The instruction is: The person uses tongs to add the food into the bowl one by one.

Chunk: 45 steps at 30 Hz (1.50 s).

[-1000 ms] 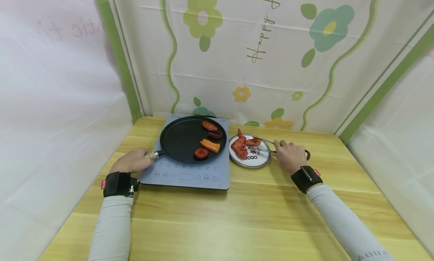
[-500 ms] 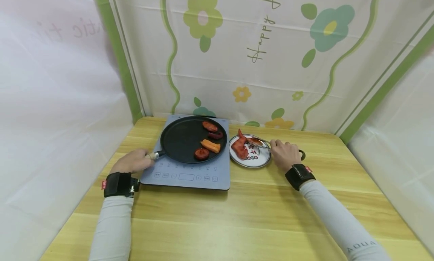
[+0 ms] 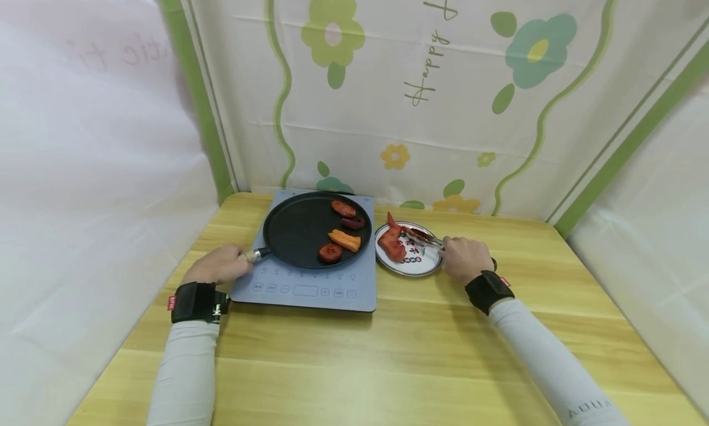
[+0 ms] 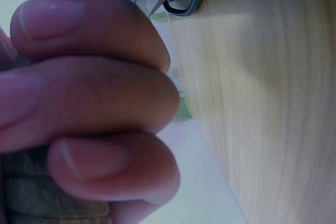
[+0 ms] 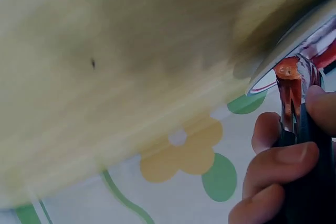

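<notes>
My left hand (image 3: 218, 264) grips the handle (image 3: 255, 255) of a flat black frying pan (image 3: 293, 229). In the left wrist view its fingers curl round the brown handle (image 4: 58, 187). My right hand (image 3: 466, 258) holds metal tongs (image 3: 436, 241) with a dark grip (image 5: 310, 166). The tongs' tips are closed in around an orange-brown piece of food (image 5: 287, 71) over a white plate (image 3: 423, 266) with a dark rim. A red chicken wing (image 3: 392, 246) lies on the plate's left side, right by the tongs' tips.
The pan sits on a grey-blue induction cooker (image 3: 304, 293). Along its right side lie a reddish piece (image 3: 343, 208), a dark curled piece (image 3: 353, 223), an orange strip (image 3: 344, 240) and a round red-brown slice (image 3: 330, 253). A flowered curtain (image 3: 343, 130) hangs behind the wooden table (image 3: 354, 364).
My right hand has moved slightly left with the tongs, whose arms have drawn together on the orange-brown piece. My left hand and the pan have stayed put.
</notes>
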Available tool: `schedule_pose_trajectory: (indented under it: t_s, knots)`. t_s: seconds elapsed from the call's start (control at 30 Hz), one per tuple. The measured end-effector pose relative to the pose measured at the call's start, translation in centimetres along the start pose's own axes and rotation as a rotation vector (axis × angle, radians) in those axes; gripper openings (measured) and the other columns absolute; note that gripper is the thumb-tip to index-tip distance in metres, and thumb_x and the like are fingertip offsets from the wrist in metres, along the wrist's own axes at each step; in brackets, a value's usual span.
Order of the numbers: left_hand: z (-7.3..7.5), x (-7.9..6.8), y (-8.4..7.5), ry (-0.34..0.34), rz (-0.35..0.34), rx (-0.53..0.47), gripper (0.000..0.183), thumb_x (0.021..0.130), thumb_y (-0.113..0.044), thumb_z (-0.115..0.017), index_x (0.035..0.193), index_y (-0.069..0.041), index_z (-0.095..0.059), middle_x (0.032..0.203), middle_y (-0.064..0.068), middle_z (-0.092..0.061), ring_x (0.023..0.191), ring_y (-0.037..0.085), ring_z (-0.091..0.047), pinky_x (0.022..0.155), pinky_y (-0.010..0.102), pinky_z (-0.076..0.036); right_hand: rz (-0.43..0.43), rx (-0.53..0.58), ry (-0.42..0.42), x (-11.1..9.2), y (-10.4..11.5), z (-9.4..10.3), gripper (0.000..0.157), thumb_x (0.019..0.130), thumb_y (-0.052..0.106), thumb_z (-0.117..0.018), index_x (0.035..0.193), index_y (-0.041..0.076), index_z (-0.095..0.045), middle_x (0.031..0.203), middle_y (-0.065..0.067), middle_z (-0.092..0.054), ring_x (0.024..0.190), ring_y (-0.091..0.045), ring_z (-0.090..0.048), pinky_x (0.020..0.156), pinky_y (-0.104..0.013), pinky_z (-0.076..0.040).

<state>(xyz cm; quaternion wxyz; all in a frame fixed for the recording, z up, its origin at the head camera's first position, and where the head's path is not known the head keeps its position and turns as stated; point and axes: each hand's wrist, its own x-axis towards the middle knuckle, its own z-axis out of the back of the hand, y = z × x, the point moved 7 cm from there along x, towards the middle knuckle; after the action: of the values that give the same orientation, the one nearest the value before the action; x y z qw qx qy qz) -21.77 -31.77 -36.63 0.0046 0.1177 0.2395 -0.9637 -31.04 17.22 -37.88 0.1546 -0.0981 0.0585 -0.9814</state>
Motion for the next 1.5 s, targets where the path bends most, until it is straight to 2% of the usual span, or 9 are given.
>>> schedule_pose_trajectory:
  t_s: [0.2,0.5,0.7,1.0,1.5]
  knots:
    - [-0.2,0.0,-0.1,0.007,-0.008,0.011,0.020,0.084,-0.029,-0.050,0.077,-0.011,-0.047,0.073,0.003,-0.046,0.068,0.020,-0.047,0.059,0.031,-0.035,-0.034,0.069,0.043,-0.8,-0.4,-0.2,0.030,0.094,0.038,-0.054,0.096,0.010,-0.063,0.079,-0.011,-0.067,0.068,-0.029,-0.063,0.050,-0.046,-0.045]
    - [-0.2,0.0,0.0,0.003,-0.001,0.001,0.018,0.083,-0.028,-0.052,0.078,-0.011,-0.048,0.073,0.003,-0.046,0.067,0.020,-0.047,0.059,0.031,-0.035,-0.054,0.117,0.020,-1.4,-0.6,-0.3,0.033,0.095,0.039,-0.053,0.103,0.009,-0.064,0.085,-0.016,-0.069,0.071,-0.034,-0.066,0.050,-0.047,-0.046]
    - [-0.1,0.0,0.1,0.000,-0.003,0.004,0.019,0.083,-0.027,-0.050,0.075,-0.011,-0.046,0.072,0.003,-0.044,0.066,0.020,-0.046,0.058,0.031,-0.033,-0.068,0.136,0.020,-1.3,-0.6,0.1,0.034,0.095,0.040,-0.053,0.103,0.009,-0.063,0.085,-0.017,-0.068,0.072,-0.034,-0.065,0.051,-0.047,-0.046]
    - [-0.2,0.4,0.1,0.008,-0.015,-0.003,0.018,0.082,-0.025,-0.050,0.070,-0.013,-0.042,0.069,0.001,-0.041,0.062,0.018,-0.042,0.057,0.031,-0.033,-0.078,0.145,0.041,-0.9,-0.6,0.6,0.037,0.095,0.042,-0.051,0.112,0.011,-0.063,0.092,-0.018,-0.070,0.077,-0.035,-0.067,0.051,-0.045,-0.045]
    - [-0.1,0.5,0.4,0.009,-0.014,0.000,0.018,0.082,-0.026,-0.050,0.071,-0.013,-0.044,0.071,0.002,-0.042,0.064,0.019,-0.044,0.058,0.031,-0.033,-0.059,0.150,-0.026,-0.6,-0.1,2.3,0.035,0.094,0.041,-0.053,0.111,0.013,-0.064,0.091,-0.017,-0.071,0.076,-0.035,-0.067,0.050,-0.046,-0.044]
